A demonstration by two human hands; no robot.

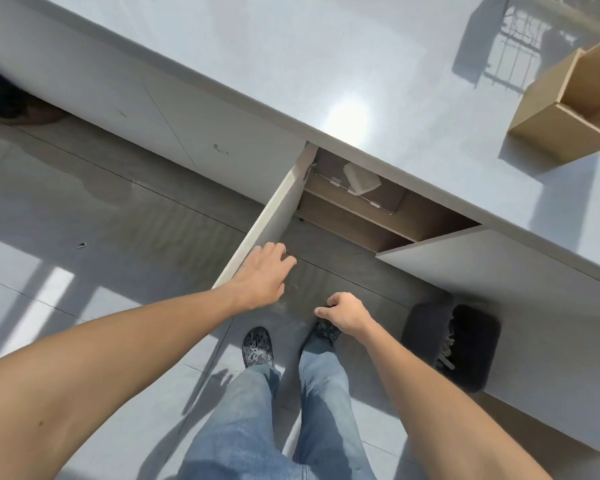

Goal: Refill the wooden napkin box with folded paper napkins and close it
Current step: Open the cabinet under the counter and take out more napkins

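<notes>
The wooden napkin box point(565, 109) stands open on the white counter point(291, 64) at the far right, partly cut off by the frame edge. Below the counter a cabinet door point(267, 216) is swung open. Inside, a clear container point(361, 192) sits on a wooden shelf with a stack of white folded napkins point(361, 178) showing. My left hand point(262, 275) rests on the outer edge of the open door, fingers fairly straight. My right hand point(343, 311) hangs in front of the cabinet with loosely curled fingers and holds nothing.
A dark bin point(454, 344) stands on the floor at the right, against the cabinet front. A second open cabinet door point(430, 244) juts out at the right of the opening. My two feet stand on the grey tiled floor point(84, 237).
</notes>
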